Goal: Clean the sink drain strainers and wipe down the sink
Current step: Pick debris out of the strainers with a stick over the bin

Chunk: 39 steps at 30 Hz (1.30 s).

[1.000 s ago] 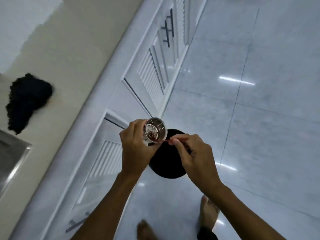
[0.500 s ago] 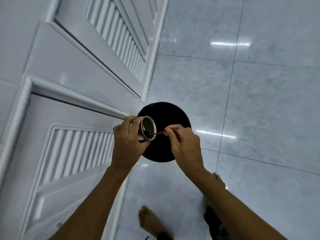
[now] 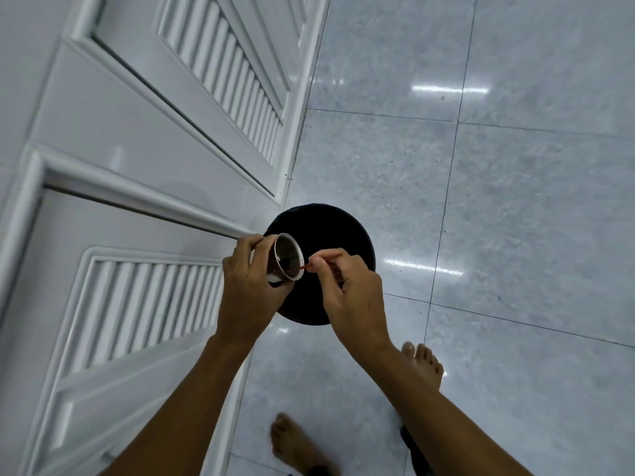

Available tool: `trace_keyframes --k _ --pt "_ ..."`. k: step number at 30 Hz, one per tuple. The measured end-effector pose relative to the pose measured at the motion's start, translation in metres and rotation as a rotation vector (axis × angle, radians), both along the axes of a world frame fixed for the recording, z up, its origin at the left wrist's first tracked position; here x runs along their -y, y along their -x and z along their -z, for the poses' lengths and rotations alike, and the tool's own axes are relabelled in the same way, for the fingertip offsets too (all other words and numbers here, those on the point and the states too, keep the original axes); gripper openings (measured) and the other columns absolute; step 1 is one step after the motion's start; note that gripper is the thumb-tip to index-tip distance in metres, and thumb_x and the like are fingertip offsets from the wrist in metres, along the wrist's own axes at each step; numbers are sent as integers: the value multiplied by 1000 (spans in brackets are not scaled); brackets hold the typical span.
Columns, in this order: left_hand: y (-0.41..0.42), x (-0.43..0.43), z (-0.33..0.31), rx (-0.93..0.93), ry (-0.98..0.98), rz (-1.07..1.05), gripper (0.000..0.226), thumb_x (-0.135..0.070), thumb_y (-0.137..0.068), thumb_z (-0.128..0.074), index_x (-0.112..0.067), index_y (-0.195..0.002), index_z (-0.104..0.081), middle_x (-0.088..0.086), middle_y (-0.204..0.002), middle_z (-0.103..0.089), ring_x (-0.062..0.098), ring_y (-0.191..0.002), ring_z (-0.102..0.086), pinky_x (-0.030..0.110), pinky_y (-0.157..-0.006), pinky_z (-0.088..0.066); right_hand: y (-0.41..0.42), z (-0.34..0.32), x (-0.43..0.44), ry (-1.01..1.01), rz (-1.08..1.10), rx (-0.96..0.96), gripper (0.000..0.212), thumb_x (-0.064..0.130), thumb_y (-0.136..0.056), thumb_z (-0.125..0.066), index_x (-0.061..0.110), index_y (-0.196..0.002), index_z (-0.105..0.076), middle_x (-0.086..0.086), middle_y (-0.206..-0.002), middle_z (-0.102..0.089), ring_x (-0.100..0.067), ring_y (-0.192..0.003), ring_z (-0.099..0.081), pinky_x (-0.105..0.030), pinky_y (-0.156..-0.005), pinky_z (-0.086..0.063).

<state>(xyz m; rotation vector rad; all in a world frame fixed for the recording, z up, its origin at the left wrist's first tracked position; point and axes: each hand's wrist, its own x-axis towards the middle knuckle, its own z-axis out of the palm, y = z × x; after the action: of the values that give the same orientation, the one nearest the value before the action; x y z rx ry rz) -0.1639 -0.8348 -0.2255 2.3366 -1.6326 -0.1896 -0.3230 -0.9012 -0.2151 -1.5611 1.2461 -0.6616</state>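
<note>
Left hand (image 3: 248,283): wrapped around metal strainer (image 3: 288,258), tipped sideways.
Right hand (image 3: 350,290): pinching red stick (image 3: 321,262), tip inside strainer.
Below: black bin (image 3: 338,235).

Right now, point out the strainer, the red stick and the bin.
strainer (image 3: 288,257): head view, inside of the metal cup.
red stick (image 3: 328,259): head view, shaft above the thumb.
bin (image 3: 330,228): head view, dark opening beyond the hands.
</note>
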Motion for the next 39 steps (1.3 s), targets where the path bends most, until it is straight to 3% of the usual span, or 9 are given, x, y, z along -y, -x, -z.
trace_keyframes --k 5,12,17,21,25,27,31,35,39 --pt "-6 1 -3 -75 -17 -18 73 -30 -71 -93 -4 -131 -60 16 -126 -53 31 -112 -60 48 -93 -55 -1 13 4 -75 40 -50 14 23 -102 -59 19 -102 -72 9 -91 -70 -4 -88 -61 -16 -80 -53" --pt "-7 4 1 -57 -61 0 76 -25 -70 -93 -4 -135 -60 19 -124 -53 32 -113 -57 44 -99 -52 -2 24 -8 -45 46 -17 12 24 -101 -61 23 -104 -72 17 -91 -67 0 -90 -63 -9 -79 -50" --pt "-8 13 2 -35 -196 -11 76 -27 -71 -91 -6 -137 -60 18 -123 -52 33 -110 -55 47 -98 -51 3 35 -1 -227 222 9 18 28 -102 -59 20 -108 -74 10 -98 -75 -1 -95 -67 -9 -84 -53" --pt "-3 18 7 -71 -282 6 87 -30 -69 -92 -5 -143 -53 18 -123 -55 35 -113 -56 47 -100 -46 3 41 -12 -311 142 50 13 30 -102 -58 29 -98 -71 16 -94 -73 3 -96 -66 -7 -82 -52" --pt "2 22 10 -134 -268 -9 77 -28 -64 -94 -8 -126 -53 12 -115 -58 31 -106 -58 42 -94 -45 11 51 -4 -372 310 -42 20 30 -102 -57 19 -102 -74 11 -94 -73 -3 -93 -67 -14 -83 -55" --pt "1 23 11 -149 -275 -31 70 -27 -64 -94 -9 -119 -53 11 -111 -58 29 -102 -58 41 -93 -44 13 51 0 -392 317 19 15 31 -102 -57 28 -98 -72 13 -93 -74 -3 -94 -68 -17 -84 -56" --pt "3 26 11 -194 -282 -31 68 -28 -65 -93 -10 -117 -55 11 -111 -59 28 -102 -58 43 -94 -48 7 48 -6 -381 174 44 13 30 -102 -58 29 -97 -70 15 -91 -74 1 -93 -68 -9 -80 -52" --pt "1 21 10 -233 -293 -61 69 -28 -64 -94 -10 -119 -56 10 -113 -61 29 -103 -60 49 -95 -52 14 51 6 -374 300 -30 20 32 -102 -57 21 -102 -74 12 -96 -74 4 -91 -64 1 -74 -45" --pt "-3 12 13 -360 -252 -141 75 -32 -65 -96 -12 -126 -57 4 -117 -62 18 -105 -61 28 -90 -55 8 44 2 -495 200 164 14 32 -102 -58 31 -98 -72 13 -95 -76 -4 -97 -69 -20 -86 -55"
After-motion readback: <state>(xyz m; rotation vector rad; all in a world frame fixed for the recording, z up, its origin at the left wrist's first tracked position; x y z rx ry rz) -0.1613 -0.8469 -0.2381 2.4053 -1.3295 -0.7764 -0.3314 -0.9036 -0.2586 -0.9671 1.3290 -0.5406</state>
